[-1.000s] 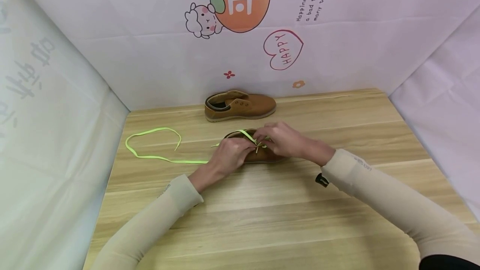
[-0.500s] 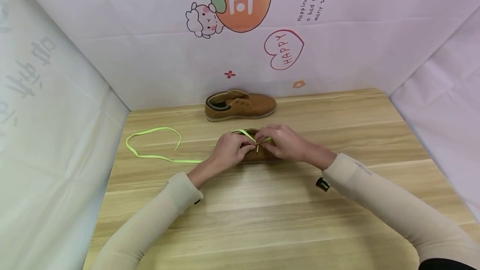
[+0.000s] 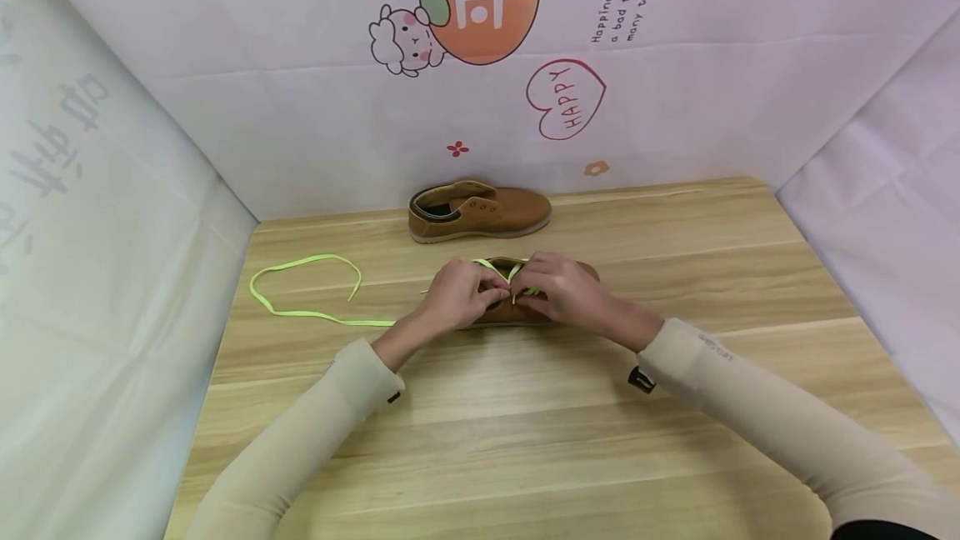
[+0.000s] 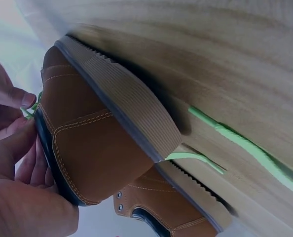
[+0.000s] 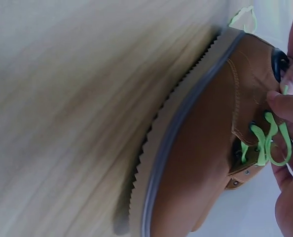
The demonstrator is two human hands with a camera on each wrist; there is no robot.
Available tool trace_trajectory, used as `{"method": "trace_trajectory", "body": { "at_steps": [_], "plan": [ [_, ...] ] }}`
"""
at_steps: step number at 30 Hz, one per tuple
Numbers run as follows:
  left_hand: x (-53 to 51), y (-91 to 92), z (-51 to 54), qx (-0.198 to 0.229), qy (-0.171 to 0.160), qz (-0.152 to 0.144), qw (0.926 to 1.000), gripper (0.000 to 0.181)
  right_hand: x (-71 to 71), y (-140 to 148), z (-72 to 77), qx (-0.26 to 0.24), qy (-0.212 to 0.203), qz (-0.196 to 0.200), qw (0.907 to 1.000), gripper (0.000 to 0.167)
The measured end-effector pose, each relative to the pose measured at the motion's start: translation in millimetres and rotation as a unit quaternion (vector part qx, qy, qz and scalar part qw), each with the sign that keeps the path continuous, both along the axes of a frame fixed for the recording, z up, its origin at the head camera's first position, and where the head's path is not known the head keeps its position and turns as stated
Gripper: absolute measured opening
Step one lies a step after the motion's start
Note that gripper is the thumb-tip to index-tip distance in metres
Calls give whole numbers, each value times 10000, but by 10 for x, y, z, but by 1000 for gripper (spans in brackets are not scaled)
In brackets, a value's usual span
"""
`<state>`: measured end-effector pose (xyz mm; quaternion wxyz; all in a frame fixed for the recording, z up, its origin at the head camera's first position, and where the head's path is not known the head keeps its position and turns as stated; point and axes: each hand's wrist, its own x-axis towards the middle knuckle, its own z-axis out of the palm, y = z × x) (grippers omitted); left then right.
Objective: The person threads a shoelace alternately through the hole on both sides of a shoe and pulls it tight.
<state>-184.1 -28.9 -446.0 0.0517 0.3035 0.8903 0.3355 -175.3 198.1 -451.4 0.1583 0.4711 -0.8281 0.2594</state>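
Observation:
A brown leather shoe (image 3: 506, 312) stands on the wooden table, toe to the right, partly covered by both hands. A neon-green shoelace (image 5: 259, 138) runs through some of its eyelets. My left hand (image 3: 457, 294) is at the shoe's opening, thumb and finger pinching the lace near its tip. From the toe side, my right hand (image 3: 566, 290) meets it at the eyelets, its thumb and finger also pinching the lace (image 4: 30, 110). The fingertips of the two hands nearly touch, and exactly which bit each one grips is partly hidden.
A second brown shoe (image 3: 483, 211), with no lace in its visible eyelets, stands behind, close to the printed white backdrop (image 3: 315, 123). The long free length of green lace (image 3: 300, 312) curves over the wooden table (image 3: 465, 440) at left.
Both hands stay at the eyelets with small finger shifts. My right hand has lowered slightly, and more of the shoe's toe shows behind it. A second lace strand now shows between the hands.

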Motion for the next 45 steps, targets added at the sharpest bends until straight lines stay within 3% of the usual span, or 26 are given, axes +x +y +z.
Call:
{"method": "trace_trajectory", "body": {
  "at_steps": [14, 27, 34, 39, 45],
  "plan": [
    [-31, -3, 29, -60, -221, -75, 9997, 10, -1, 2, -130, 21, 855, 51, 9963, 20],
    [-20, -15, 19, 161, -367, -56, 9992, 9, 71, 18, -108, -279, 761, 124, 9966, 19],
    [-13, 2, 7, 151, -236, -25, 9996, 7, 191, 59, -94, -492, 618, 11, 9969, 4],
    [-3, 5, 7, 146, -199, 43, 9997, 6, 317, 72, -71, -502, 642, -30, 9967, 5],
    [-10, 6, -18, 169, -73, 95, 9998, 7, 478, 59, -52, -503, 499, 102, 9974, 20]
  ]
}}
